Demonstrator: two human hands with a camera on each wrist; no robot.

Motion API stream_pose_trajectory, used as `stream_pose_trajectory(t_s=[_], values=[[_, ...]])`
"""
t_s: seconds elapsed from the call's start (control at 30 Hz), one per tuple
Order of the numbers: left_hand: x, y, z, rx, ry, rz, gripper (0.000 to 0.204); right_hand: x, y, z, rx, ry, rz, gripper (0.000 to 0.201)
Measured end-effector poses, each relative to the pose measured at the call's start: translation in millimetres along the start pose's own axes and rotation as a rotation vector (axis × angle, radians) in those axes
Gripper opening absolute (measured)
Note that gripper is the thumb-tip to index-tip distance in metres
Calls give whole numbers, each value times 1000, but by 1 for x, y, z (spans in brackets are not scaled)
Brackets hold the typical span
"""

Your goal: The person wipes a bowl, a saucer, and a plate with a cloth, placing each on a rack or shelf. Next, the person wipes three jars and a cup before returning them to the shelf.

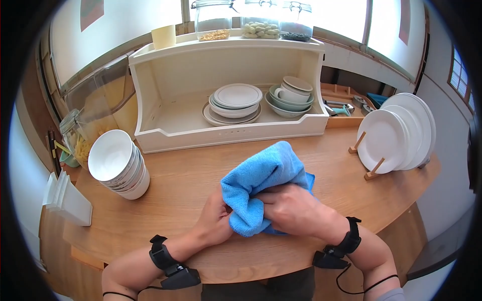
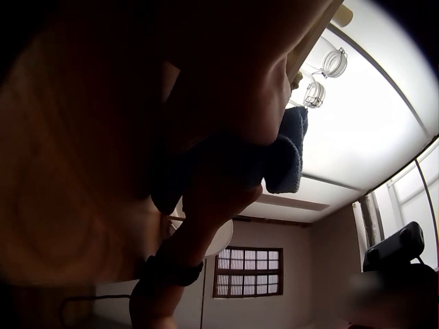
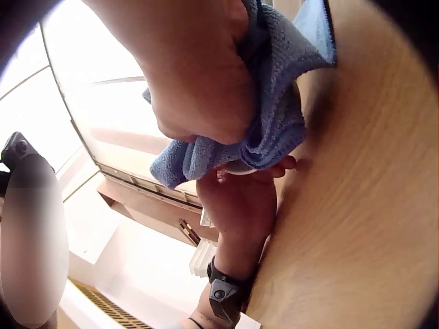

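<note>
A blue microfibre cloth (image 1: 266, 173) is bunched up over the front of the table, between both hands. My right hand (image 1: 293, 208) grips the cloth from the right, its fingers pushed into the folds. From the left, my left hand (image 1: 215, 220) holds a mostly covered piece of dishware from below. A pale curved sliver of that dishware (image 3: 239, 166) shows beneath the cloth in the right wrist view; its kind I cannot tell. In that view, the left fingertips (image 3: 285, 165) reach out under the cloth, close to the tabletop. The left wrist view is dark.
A stack of white bowls (image 1: 118, 163) stands on the left, near white plastic containers (image 1: 68, 200). White plates (image 1: 389, 140) lean in a wooden rack on the right. Behind, a cream shelf (image 1: 231, 135) holds stacked plates (image 1: 236, 95), bowls and a cup (image 1: 291, 95), with glass jars on top.
</note>
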State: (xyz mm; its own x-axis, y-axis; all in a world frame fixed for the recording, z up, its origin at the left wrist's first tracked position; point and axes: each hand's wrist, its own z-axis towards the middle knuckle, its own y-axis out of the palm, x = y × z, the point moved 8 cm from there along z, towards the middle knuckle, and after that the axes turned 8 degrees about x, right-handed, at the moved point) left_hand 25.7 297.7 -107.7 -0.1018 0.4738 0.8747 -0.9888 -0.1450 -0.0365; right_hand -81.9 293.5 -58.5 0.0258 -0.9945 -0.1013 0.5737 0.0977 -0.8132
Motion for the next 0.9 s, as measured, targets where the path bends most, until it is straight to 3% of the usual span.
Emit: stream_pose_trajectory(t_s=[0.07,0.1,0.13,0.2,0.27,0.33,0.37,0.4,0.47,0.53,0.6,0.63,0.67,0.73,0.77,0.8,0.83,0.9], values=[[-26,-5,-1,-50,-30,0,45,3,-11,-3,-30,7,-22,25],[-37,-17,-2,-5,-4,513,39,4,-43,-6,249,-34,-4,19],[-7,-13,6,187,-109,-167,37,3,-71,-16,528,-75,13,13],[7,-26,11,194,-137,-152,36,27,-92,-55,1071,245,-270,8],[5,-24,8,141,-142,-79,34,67,-102,-67,1201,577,161,11],[7,-4,3,19,-194,50,32,101,-80,-73,1316,785,612,11],[16,5,1,-48,-95,127,30,107,-62,-71,1276,908,785,12],[16,10,1,-59,-99,127,30,110,-43,-69,1225,1028,960,14],[31,15,-1,-43,73,134,31,105,-1,-57,840,1035,1113,20],[30,7,-3,12,73,208,27,82,24,-40,529,946,1131,29],[37,-10,-8,168,243,197,31,74,41,-40,395,992,1120,34],[15,-29,-10,367,85,-29,31,66,44,-37,314,886,1155,34],[13,-38,-8,415,101,16,29,55,46,-33,234,775,1187,34],[4,-60,4,583,-118,-31,31,44,38,-25,290,678,1215,29],[-4,-69,8,608,-136,-54,36,43,33,-25,308,694,1188,26],[-7,-74,8,612,-130,-42,36,45,29,-26,324,711,1157,23],[-12,-73,9,564,-158,-39,34,57,22,-30,471,837,1041,21],[-12,-62,9,472,-209,10,28,76,5,-41,653,962,1164,16]])
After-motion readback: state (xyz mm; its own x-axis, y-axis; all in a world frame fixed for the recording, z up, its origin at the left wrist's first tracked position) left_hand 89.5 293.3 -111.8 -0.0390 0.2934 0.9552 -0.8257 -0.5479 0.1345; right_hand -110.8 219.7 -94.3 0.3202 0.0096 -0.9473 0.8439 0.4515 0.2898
